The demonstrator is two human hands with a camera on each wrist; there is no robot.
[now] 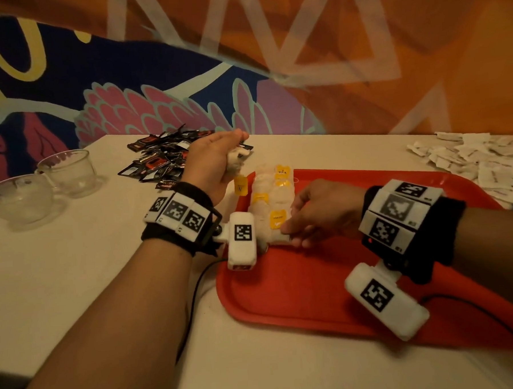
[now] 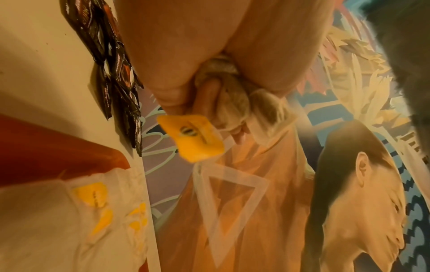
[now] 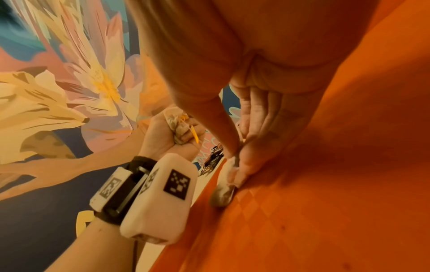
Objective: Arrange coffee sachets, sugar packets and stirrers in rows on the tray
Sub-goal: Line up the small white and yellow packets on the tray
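Observation:
My left hand (image 1: 216,163) hovers just off the far left corner of the red tray (image 1: 313,286) and grips a crumpled bunch of white tea bags (image 1: 238,163); one yellow tag (image 1: 241,185) dangles below the fist. The left wrist view shows the same bunch (image 2: 235,103) and tag (image 2: 193,136). A row of tea bags with yellow tags (image 1: 272,199) lies along the tray's left side. At its near end my right hand (image 1: 291,234) pinches one tea bag (image 3: 224,189) that touches the tray floor (image 3: 325,184).
A heap of black coffee sachets (image 1: 164,160) lies on the white table behind my left hand. White sugar packets (image 1: 485,158) are piled at the back right. Two glass cups (image 1: 67,171) stand at the far left. A painted wall rises behind the table.

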